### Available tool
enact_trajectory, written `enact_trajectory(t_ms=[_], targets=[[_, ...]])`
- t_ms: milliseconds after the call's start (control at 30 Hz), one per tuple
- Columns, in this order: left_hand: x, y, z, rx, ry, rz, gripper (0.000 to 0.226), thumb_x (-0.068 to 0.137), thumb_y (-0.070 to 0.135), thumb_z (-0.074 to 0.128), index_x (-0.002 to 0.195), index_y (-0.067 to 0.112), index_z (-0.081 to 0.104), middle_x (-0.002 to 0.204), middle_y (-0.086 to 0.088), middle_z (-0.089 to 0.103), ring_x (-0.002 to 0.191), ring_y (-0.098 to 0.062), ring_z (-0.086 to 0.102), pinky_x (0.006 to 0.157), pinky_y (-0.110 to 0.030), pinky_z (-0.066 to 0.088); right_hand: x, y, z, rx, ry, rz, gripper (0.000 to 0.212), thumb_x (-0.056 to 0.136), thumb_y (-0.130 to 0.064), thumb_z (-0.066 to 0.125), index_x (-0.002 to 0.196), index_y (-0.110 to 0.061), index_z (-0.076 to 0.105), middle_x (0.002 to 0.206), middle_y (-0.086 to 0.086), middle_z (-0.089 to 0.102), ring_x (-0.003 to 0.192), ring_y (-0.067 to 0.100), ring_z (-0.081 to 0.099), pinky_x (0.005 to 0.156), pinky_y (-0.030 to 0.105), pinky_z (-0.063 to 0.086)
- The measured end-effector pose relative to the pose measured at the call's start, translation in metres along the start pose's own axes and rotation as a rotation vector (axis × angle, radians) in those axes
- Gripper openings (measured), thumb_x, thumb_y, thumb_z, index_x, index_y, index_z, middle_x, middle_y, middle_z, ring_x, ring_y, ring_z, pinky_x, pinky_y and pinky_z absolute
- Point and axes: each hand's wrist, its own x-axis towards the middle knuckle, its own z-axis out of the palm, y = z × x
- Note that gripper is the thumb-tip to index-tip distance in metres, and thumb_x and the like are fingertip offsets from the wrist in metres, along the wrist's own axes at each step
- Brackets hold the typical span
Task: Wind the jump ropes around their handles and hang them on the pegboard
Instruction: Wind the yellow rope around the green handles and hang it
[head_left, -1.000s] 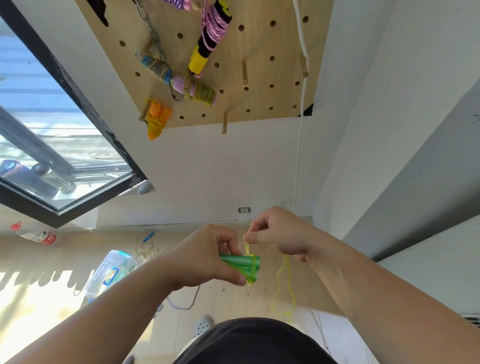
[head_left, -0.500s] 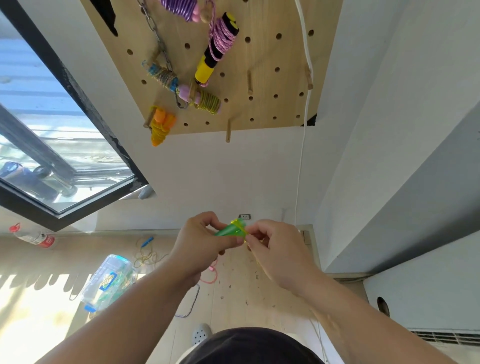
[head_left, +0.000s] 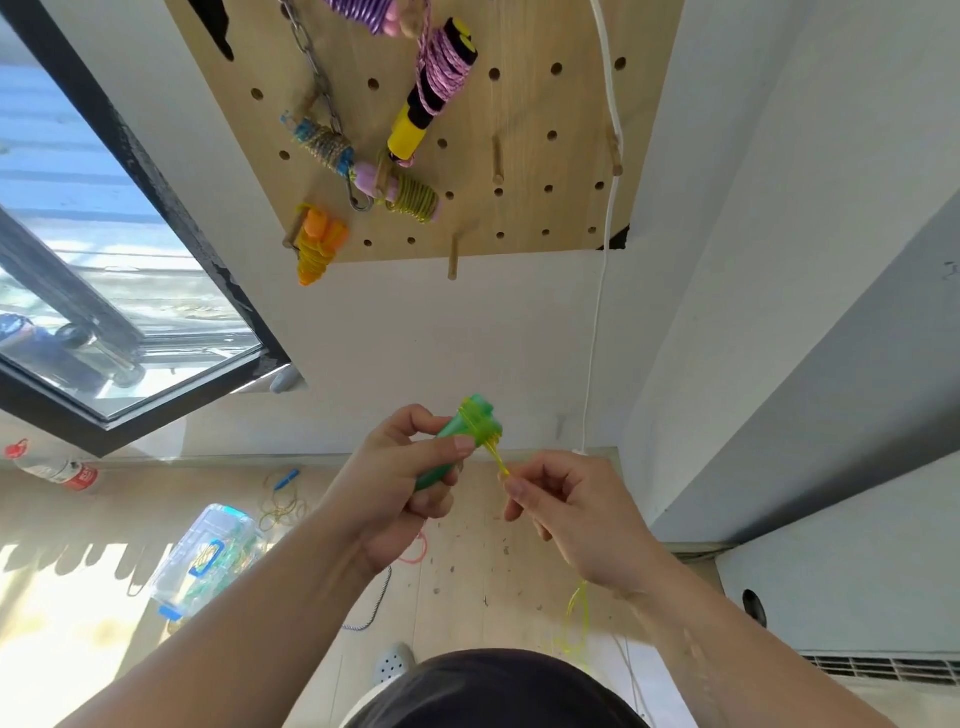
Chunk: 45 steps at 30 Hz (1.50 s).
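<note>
With the left hand (head_left: 400, 486) curled round the green handles (head_left: 470, 434), held in mid-air well below the pegboard's (head_left: 550, 104) lower edge, the right hand (head_left: 566, 514) pinches the yellow rope (head_left: 500, 461) and should, I judge, pull it taut, laying each turn snug beside the last.

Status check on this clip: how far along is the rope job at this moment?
Done: wound ropes already hang on the pegboard, including an orange-handled rope and a yellow-and-black-handled rope. In hand: the left hand grips the green handles, the right hand pinches the yellow rope, few turns on, slack dangling. Left: finish winding, hang it on a free peg; loose ropes lie on the floor.
</note>
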Motion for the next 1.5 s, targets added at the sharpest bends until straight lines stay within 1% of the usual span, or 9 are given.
enact_trajectory(t_ms=[167,333,500,600,733,933,1100,1333,1500], targets=[[-0.009,-0.001,-0.003,0.113,-0.175,-0.058,0.030,0.067,-0.007,0.075,0.078,0.011,0.053,0.062,-0.014,0.051,0.042,-0.014,0.043,0.036,-0.019,0.026,0.008,0.008,-0.016,0.073,-0.191,0.004,0.016,0.097,-0.029,0.067,0.083,-0.024,0.075,0.070,-0.002,0.067,0.057,0.013,0.048,0.057,0.027,0.039],[-0.016,-0.006,-0.010,0.559,-0.319,-0.063,0.034,0.070,-0.012,0.083,0.081,0.008,0.058,0.073,-0.016,0.065,0.051,-0.018,0.052,0.043,-0.022,0.035,0.026,-0.001,-0.035,-0.367,-0.432,-0.011,0.016,0.094,-0.035,0.070,0.085,-0.022,0.074,0.072,-0.005,0.065,0.065,0.007,0.053,0.063,0.026,0.043],[-0.008,-0.026,-0.017,1.113,-0.213,0.032,0.040,0.052,0.043,0.091,0.084,0.030,0.072,0.084,0.005,0.076,0.094,-0.024,0.066,0.084,-0.045,0.059,0.043,-0.016,-0.028,-0.583,-0.534,-0.023,0.005,0.093,-0.030,0.072,0.095,-0.027,0.074,0.086,-0.010,0.071,0.079,0.006,0.063,0.073,0.025,0.049],[0.001,-0.032,-0.020,1.198,-0.106,0.052,0.036,0.048,0.051,0.087,0.078,0.041,0.069,0.084,0.005,0.072,0.092,-0.021,0.063,0.083,-0.043,0.057,0.048,-0.020,-0.012,-0.698,-0.482,-0.054,0.006,0.094,-0.028,0.068,0.096,-0.025,0.073,0.082,-0.016,0.064,0.079,0.003,0.059,0.071,0.021,0.045],[0.001,-0.031,-0.016,0.987,0.077,0.094,0.033,0.061,0.020,0.093,0.071,0.023,0.062,0.075,-0.016,0.070,0.057,-0.017,0.054,0.056,-0.031,0.043,0.045,-0.021,0.003,-0.672,-0.274,-0.032,0.012,0.096,-0.028,0.060,0.092,-0.029,0.072,0.084,-0.013,0.065,0.081,0.011,0.063,0.072,0.031,0.050],[0.010,-0.025,-0.016,0.563,0.169,0.012,0.035,0.074,0.008,0.087,0.082,0.008,0.053,0.065,-0.019,0.061,0.050,-0.021,0.041,0.046,-0.025,0.024,0.023,-0.019,0.016,-0.482,-0.010,-0.143,0.015,0.096,-0.022,0.059,0.092,-0.023,0.073,0.076,-0.005,0.067,0.069,0.014,0.059,0.066,0.037,0.050],[0.013,-0.022,-0.007,0.218,0.135,-0.065,0.029,0.088,0.004,0.074,0.079,0.014,0.048,0.070,-0.017,0.057,0.044,-0.018,0.039,0.043,-0.022,0.019,0.009,-0.010,0.008,-0.248,0.163,-0.210,0.009,0.093,-0.023,0.072,0.084,-0.025,0.074,0.069,-0.019,0.061,0.060,0.009,0.052,0.058,0.016,0.038],[0.013,-0.021,0.004,-0.043,0.110,-0.074,0.034,0.092,0.005,0.068,0.067,0.015,0.046,0.064,-0.018,0.053,0.046,-0.014,0.025,0.039,-0.022,0.021,-0.001,-0.009,0.003,0.015,0.182,-0.149,0.011,0.095,-0.019,0.070,0.086,-0.024,0.073,0.074,-0.001,0.069,0.065,0.021,0.056,0.061,0.031,0.046],[0.009,-0.014,0.008,-0.123,0.080,-0.027,0.035,0.094,0.006,0.062,0.066,0.014,0.044,0.061,-0.014,0.051,0.037,-0.014,0.027,0.043,-0.023,0.020,-0.001,-0.004,-0.001,0.151,0.077,-0.045,0.017,0.100,-0.013,0.062,0.085,-0.016,0.068,0.073,-0.002,0.070,0.057,0.009,0.050,0.057,0.022,0.041]])
